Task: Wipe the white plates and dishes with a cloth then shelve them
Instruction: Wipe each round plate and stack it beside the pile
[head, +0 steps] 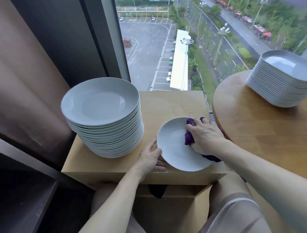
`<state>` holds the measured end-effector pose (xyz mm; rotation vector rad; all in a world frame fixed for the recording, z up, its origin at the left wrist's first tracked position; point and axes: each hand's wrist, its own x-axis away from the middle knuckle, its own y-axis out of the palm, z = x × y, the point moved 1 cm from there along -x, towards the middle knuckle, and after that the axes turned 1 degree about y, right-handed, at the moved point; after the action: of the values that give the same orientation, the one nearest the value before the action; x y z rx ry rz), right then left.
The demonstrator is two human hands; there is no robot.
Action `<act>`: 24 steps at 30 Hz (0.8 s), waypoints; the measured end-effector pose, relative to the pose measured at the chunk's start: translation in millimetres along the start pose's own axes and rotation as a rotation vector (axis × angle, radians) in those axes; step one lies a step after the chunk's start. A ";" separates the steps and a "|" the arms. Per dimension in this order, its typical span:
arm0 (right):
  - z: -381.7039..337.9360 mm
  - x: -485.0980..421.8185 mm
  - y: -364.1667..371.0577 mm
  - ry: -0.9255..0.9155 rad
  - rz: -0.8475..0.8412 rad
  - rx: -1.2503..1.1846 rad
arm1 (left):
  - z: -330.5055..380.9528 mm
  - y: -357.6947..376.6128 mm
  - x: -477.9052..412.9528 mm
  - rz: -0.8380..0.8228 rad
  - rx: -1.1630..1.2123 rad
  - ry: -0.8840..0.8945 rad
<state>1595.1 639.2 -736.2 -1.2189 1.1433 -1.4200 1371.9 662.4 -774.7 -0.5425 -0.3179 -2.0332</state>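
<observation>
A white shallow bowl (pixel 176 147) sits tilted at the near right of the small wooden tabletop (pixel 166 104). The left hand (pixel 150 159) holds its rim at 8 o'clock, fingers clamped on the edge. The right hand (pixel 205 136) presses a purple cloth (pixel 189 137) into the bowl at 2 o'clock, fingers closed on the cloth. At 10 o'clock stands a tall stack of round plates (pixel 103 118). At 2 o'clock, well apart on a round tabletop (pixel 258 127), stands a stack of square dishes (pixel 284 80).
</observation>
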 end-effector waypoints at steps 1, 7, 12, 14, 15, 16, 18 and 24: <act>3.7 8.8 -0.1 -0.006 -0.015 -0.006 | 0.5 -0.1 -0.2 -0.001 -0.003 0.000; -16.7 51.6 -2.0 -0.111 -0.068 -0.070 | 0.3 0.9 -1.2 -0.009 -0.026 0.022; -55.1 49.5 2.4 -0.238 -0.027 -0.123 | 1.6 0.3 -2.2 -0.035 0.002 0.019; -66.0 36.8 4.4 -0.240 0.011 -0.139 | 3.6 -0.8 -0.2 -0.045 0.016 0.010; -69.7 29.4 6.0 -0.240 0.032 -0.145 | 4.5 -0.6 0.7 -0.044 0.018 0.007; -72.2 22.1 7.3 -0.239 0.054 -0.148 | 5.7 0.7 2.4 -0.047 0.018 0.005; -73.7 6.7 10.7 -0.222 0.089 -0.150 | 6.1 2.7 4.6 -0.060 0.015 0.005; -56.7 -30.3 9.3 -0.114 0.092 -0.091 | 3.1 0.5 0.8 -0.048 -0.009 0.028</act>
<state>1542.2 672.3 -754.4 -1.2774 1.1799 -1.2257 1372.8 662.9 -771.7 -0.5153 -0.3078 -2.0881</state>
